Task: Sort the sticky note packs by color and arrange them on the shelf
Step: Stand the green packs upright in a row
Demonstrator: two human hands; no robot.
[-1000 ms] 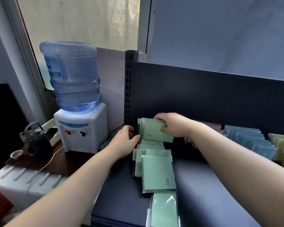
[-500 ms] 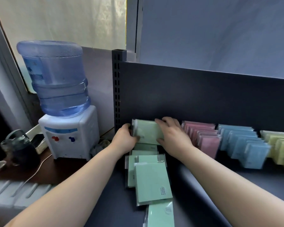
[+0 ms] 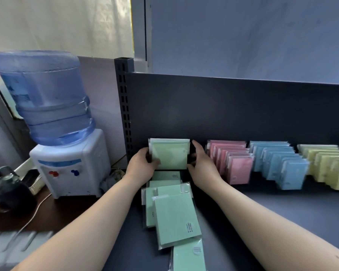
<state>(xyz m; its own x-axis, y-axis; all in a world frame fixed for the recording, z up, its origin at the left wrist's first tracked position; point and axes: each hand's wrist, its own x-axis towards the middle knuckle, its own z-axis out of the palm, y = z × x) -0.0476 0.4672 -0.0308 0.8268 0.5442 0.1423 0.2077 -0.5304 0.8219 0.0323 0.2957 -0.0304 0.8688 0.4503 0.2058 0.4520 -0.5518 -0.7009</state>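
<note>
At the left end of the shelf (image 3: 282,212), left hand (image 3: 143,165) grips upright greens (image 3: 169,153); right hand (image 3: 202,167), fingers straight, braces them. Sorted already: pink row (image 3: 233,159), blue row (image 3: 278,163), yellow row (image 3: 325,163); loose greens (image 3: 174,212) lie flat, unplaced.

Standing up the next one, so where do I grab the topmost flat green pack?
Probably take the topmost green pack by its right edge, right hand coming from the right: it lies flat, that edge borders bare shelf, other packs sit under its left and near sides.

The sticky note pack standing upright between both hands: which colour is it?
Light green; the sticky note pack shows best in the head view.
</note>
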